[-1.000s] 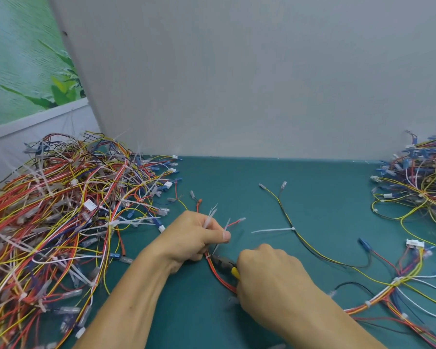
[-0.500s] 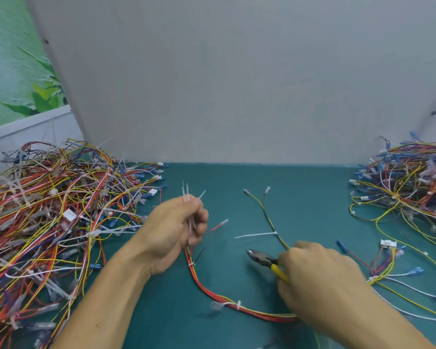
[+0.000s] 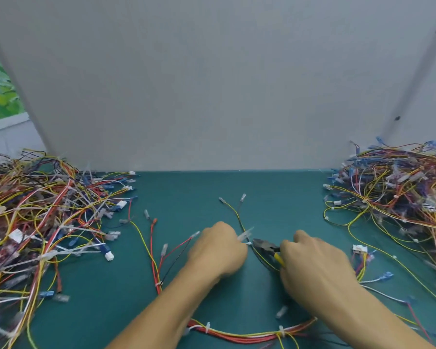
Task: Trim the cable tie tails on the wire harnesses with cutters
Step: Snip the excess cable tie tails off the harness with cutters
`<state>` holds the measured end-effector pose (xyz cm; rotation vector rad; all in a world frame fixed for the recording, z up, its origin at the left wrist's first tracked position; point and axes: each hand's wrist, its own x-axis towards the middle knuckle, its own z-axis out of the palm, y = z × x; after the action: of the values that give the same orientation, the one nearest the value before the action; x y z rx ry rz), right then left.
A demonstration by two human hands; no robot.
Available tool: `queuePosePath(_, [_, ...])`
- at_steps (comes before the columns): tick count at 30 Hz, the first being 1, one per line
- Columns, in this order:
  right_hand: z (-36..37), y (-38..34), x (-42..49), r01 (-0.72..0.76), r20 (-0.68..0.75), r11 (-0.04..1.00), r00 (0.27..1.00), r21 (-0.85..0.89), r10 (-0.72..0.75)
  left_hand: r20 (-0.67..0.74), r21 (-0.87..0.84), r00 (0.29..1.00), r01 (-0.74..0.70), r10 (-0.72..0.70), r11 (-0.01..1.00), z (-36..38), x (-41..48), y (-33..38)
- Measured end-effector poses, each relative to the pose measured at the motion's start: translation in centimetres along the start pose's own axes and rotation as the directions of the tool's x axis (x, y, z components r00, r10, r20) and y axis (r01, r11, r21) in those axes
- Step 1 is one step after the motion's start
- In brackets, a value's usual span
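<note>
Both hands shifted to yellow-black wire harness (image 3: 234,212) at desk (image 3: 275,192) centre. Left hand (image 3: 217,250) grip pinching white cable tie tail (image 3: 246,234); right hand (image 3: 317,268) grip clasping yellow-handled steel cutters (image 3: 263,246), nose beside tie. Risk: blades nicking wire insulation if set too close.

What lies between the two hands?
Head view: the cutters, gripped by the right hand, nose at a white cable tie tail that the left hand pinches.

Matt teal table (image 3: 275,187); dark metal cutters (image 3: 263,246), yellow plastic grips.
</note>
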<state>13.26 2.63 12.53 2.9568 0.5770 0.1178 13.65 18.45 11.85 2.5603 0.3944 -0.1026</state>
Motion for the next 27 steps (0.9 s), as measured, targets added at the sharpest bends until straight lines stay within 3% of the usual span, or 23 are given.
queuePosePath(3, [0.7, -0.3, -0.1, -0.008, -0.003, 0.999, 1.0, 0.034, 0.008, -0.011, -0.171, 1.0, 0.021, -0.023, 0.985, 0.6, 0.4, -0.6])
queuePosePath(8, [1.2, 0.2, -0.6, -0.014, 0.004, 0.991, 1.0, 0.135, 0.014, -0.127, -0.346, 0.988, -0.124, 0.084, 0.93, 1.2, 0.5, -1.3])
queuePosePath(15, [0.4, 0.5, -0.9, 0.031, -0.066, 0.992, 0.998, 0.126, -0.023, -0.226, -0.278, 0.954, -0.256, 0.197, 0.926, 0.6, 1.1, -2.8])
queuePosePath(21, [-0.5, -0.4, -1.4, 0.093, -0.217, 0.993, 0.973, 0.071, -0.076, -0.242, -0.298, 0.952, -0.257, 0.188, 0.919, 0.8, 1.2, -3.2])
queuePosePath(27, [-1.0, -1.2, -1.4, 0.045, -0.187, 0.998, 0.982, 0.051, -0.035, -0.237, -0.316, 0.953, -0.259, 0.189, 0.913, 0.8, 1.2, -3.2])
